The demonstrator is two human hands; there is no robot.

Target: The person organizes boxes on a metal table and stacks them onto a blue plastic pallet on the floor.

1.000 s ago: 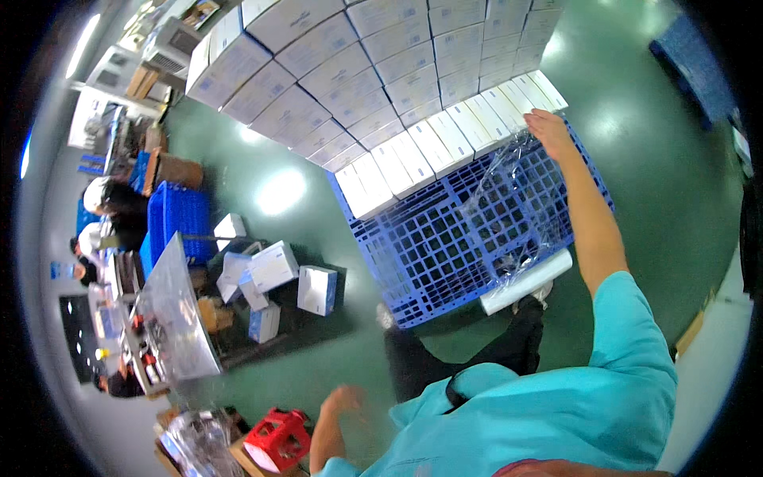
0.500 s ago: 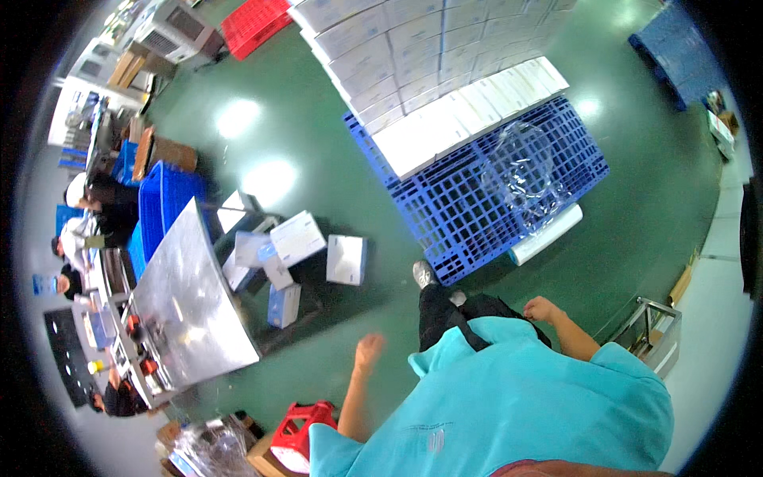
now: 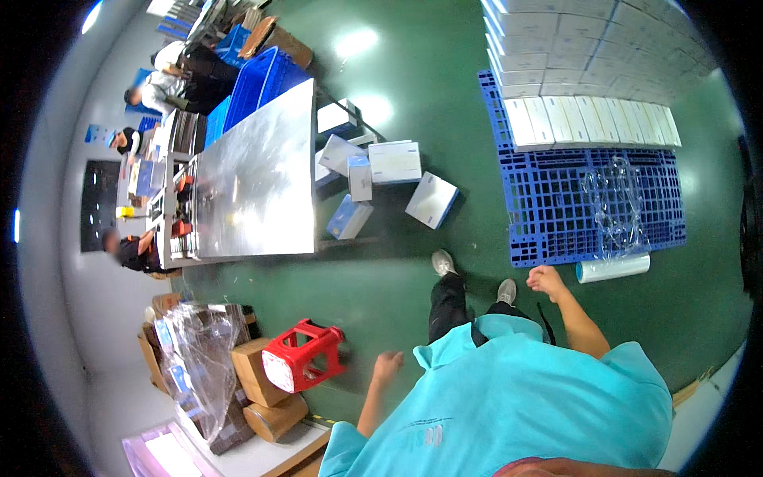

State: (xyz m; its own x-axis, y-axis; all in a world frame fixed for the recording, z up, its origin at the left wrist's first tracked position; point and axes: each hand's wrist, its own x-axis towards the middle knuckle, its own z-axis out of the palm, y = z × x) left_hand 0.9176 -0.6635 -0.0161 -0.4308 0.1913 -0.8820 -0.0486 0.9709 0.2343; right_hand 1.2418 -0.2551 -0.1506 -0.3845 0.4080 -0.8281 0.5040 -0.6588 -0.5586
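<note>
My left hand (image 3: 389, 366) hangs over the green floor, smeared by motion, so its fingers are unclear. A red plastic stool (image 3: 306, 355) is the nearest thing to it. In front of my body, my right hand (image 3: 546, 281) is curled into a loose fist, with nothing visible in it. Beyond that hand lie a roll of clear film (image 3: 613, 269) and a blue plastic pallet (image 3: 548, 230). Crumpled clear film (image 3: 618, 203) rests on the pallet's near part. White boxes (image 3: 584, 123) are stacked on its far part.
A metal-topped table (image 3: 262, 175) stands at left. Several loose white-and-blue boxes (image 3: 395, 163) lie beside it. Blue crates (image 3: 266, 83) adjoin its far end. Cartons (image 3: 258, 372) and plastic-wrapped goods (image 3: 199, 350) sit at lower left. Several people (image 3: 203, 75) are beyond the table.
My view has turned left, and the pallet now appears further right. More of the stool and cartons shows at lower left. My feet have shifted; both shoes now show fully.
</note>
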